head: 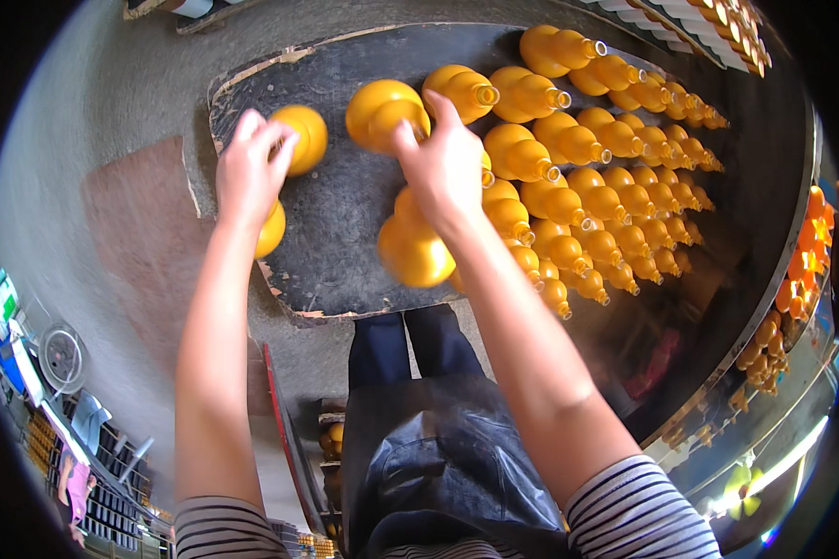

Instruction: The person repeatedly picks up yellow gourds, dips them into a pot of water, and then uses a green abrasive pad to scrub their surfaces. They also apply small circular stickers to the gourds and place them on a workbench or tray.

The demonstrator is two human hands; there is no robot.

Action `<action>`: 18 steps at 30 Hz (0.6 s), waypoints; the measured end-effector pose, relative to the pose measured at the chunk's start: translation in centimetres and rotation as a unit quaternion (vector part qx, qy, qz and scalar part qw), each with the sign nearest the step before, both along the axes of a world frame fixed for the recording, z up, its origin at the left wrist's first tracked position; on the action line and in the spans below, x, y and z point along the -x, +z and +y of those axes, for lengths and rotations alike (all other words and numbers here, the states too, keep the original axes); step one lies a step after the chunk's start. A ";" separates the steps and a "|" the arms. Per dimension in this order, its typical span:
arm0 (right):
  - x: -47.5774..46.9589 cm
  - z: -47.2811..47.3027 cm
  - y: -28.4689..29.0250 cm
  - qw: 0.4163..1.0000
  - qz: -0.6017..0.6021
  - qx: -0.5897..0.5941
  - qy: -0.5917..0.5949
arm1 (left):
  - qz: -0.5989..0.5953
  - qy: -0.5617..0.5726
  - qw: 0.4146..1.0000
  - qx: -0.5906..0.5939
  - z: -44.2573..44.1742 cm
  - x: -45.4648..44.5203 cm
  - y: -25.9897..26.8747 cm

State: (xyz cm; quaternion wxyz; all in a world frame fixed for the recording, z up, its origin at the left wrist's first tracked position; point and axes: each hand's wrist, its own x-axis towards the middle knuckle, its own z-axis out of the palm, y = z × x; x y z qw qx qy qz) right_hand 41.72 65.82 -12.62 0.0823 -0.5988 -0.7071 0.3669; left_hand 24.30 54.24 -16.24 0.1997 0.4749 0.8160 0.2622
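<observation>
Rows of double-bulged yellow glass bottles [524, 154] stand on a worn black board [321, 230], their clear-rimmed necks pointing up. My left hand [252, 164] is at the board's left end, fingers bent at the neck side of a yellow bottle [304, 140]; another yellow bottle [271, 230] shows below that wrist. My right hand [440, 154] has thumb and forefinger at the top of a bottle [384, 115], whose neck is hidden by the fingers. Under the right wrist a blurred, tilted bottle [416, 244] is partly covered. Whether either hand grips its bottle is unclear.
A brown sheet [140, 230] lies on the concrete floor at left. White and amber items stand on a rack [699, 35] at upper right. Orange bottles [804, 258] line the far right. A person in pink [77, 485] is at lower left, near a grey fan [61, 356].
</observation>
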 end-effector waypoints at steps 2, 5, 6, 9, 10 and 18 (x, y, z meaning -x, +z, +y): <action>-2.9 -1.9 1.7 1.000 0.004 -0.020 -0.007 | -0.002 -0.038 0.998 0.049 -1.6 -1.3 1.4; -5.3 -3.0 4.9 0.984 0.026 0.144 -0.102 | -0.027 -0.080 0.994 0.063 -1.5 -3.0 3.2; -5.8 -3.0 5.7 0.962 0.040 0.230 -0.144 | -0.049 -0.080 0.991 0.099 -1.0 -3.3 3.9; -7.6 -2.3 4.0 0.943 0.026 0.289 -0.163 | -0.037 -0.113 0.985 0.125 1.3 -4.3 4.8; -8.0 -2.0 3.3 0.937 0.033 0.307 -0.161 | -0.032 -0.138 0.982 0.123 2.3 -4.6 5.1; -9.5 -0.8 -1.4 0.933 0.046 0.349 -0.071 | -0.018 -0.323 0.932 0.165 12.2 -8.4 3.5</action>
